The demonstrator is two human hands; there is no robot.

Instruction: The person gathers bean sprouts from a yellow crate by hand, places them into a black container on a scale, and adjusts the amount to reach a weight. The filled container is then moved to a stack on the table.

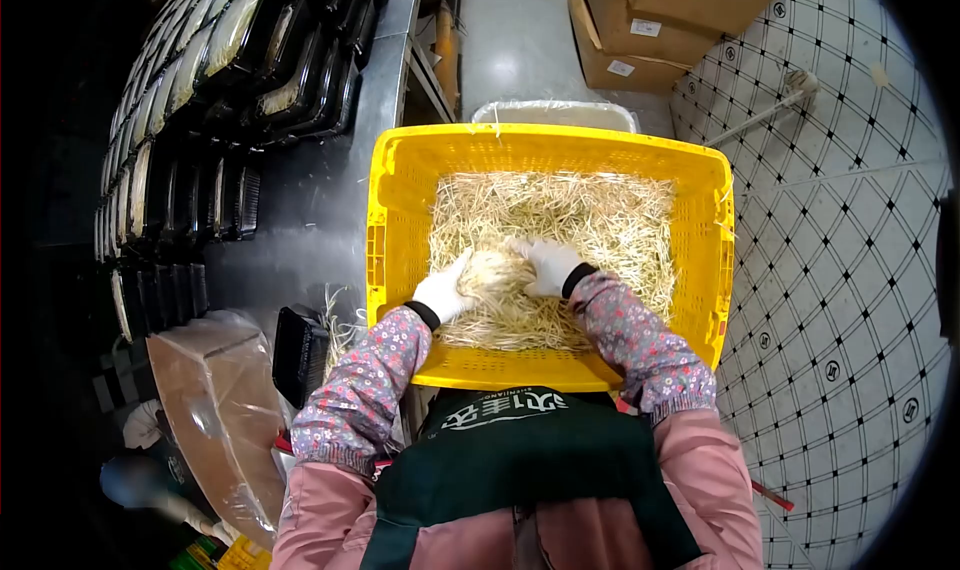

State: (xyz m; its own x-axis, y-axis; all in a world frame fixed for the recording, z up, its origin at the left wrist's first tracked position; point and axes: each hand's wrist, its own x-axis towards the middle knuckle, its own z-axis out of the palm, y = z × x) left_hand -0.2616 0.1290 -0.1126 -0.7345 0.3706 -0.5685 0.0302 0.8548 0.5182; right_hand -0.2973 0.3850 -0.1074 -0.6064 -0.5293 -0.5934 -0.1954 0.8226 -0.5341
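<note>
A yellow plastic crate [553, 142] holds a thick layer of pale, thin sprouts [600, 215], with several greenish strands among them. Both of my hands wear white gloves and are inside the crate. My left hand [443, 289] curves round the left side of a loose bunch of sprouts [492, 275]. On the bunch's right side, my right hand [549, 267] closes on it from above. Some of my fingertips are hidden among the strands.
Stacks of black trays [285, 80] of packed sprouts stand on the metal table [290, 255] at left. An empty black tray [299, 355] sits nearer me, beside a plastic-wrapped box [215, 400]. Cardboard boxes [640, 30] stand beyond the crate. Another person [150, 480] is at lower left.
</note>
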